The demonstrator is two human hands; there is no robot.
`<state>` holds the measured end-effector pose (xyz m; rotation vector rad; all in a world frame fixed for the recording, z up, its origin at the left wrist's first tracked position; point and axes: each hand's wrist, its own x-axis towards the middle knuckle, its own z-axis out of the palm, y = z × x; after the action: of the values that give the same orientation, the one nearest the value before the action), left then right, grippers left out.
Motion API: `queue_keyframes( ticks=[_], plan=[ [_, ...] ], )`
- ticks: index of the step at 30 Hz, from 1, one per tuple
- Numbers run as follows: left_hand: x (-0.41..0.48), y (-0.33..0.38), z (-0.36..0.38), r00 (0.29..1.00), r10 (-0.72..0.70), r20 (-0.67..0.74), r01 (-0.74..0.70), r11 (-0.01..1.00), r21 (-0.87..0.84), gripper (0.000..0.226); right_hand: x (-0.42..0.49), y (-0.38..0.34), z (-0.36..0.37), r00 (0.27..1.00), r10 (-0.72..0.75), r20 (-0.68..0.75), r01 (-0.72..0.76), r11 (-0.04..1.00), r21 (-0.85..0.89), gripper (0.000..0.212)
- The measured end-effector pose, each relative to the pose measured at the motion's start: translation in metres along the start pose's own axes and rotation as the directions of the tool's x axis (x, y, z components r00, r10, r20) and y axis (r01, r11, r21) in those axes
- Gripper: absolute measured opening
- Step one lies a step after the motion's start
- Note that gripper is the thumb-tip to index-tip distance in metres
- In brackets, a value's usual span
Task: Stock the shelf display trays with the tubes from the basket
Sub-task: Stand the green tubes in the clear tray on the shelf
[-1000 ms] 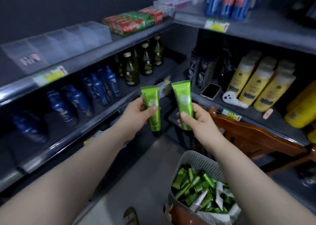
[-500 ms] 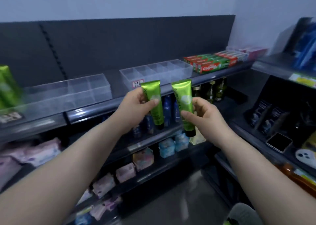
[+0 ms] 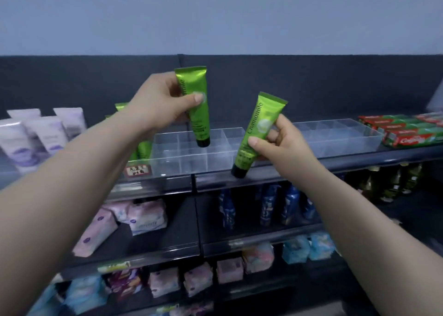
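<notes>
Over the clear tray (image 3: 215, 163), the left hand (image 3: 158, 104) pinched one green tube (image 3: 194, 87), the right hand (image 3: 285, 143) a second tube (image 3: 257, 131), each probably best lowered cap-first into its own empty cell.

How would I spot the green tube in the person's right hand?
Find the top shelf with the clear divided tray in the middle. In front of that tray's right end the right hand pinches a green tube. Unlike the nearly upright tube in the left hand, it hangs lower and leans, black cap pointing down-left.

Green tubes (image 3: 196, 104), black caps (image 3: 203, 143)
</notes>
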<state>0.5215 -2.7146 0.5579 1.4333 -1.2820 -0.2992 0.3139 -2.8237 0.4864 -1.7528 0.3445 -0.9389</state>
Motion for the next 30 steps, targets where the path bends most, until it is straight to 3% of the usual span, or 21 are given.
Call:
queue_keyframes(
  ticks=[10,17,27,30],
  plan=[
    [0.033,-0.029,-0.063,0.999,-0.036,-0.005,0.035,0.946,0.323,0.019,0.079,0.011,0.092,0.995,-0.061,0.073,0.06,0.998,0.016,0.027],
    [0.05,-0.043,-0.077,0.994,-0.024,0.111,-0.061,0.714,0.698,0.019,0.104,0.024,0.121,0.984,-0.032,0.176,0.031,0.999,0.01,0.034],
    [0.052,-0.066,-0.081,0.953,-0.108,0.282,-0.196,0.488,0.851,0.018,0.106,0.046,0.125,0.945,0.116,0.306,-0.063,0.982,-0.177,0.034],
    [0.052,-0.071,-0.083,0.954,-0.104,0.283,-0.201,0.48,0.854,0.017,0.105,0.046,0.129,0.933,0.124,0.338,-0.037,0.967,-0.254,0.033]
  ],
)
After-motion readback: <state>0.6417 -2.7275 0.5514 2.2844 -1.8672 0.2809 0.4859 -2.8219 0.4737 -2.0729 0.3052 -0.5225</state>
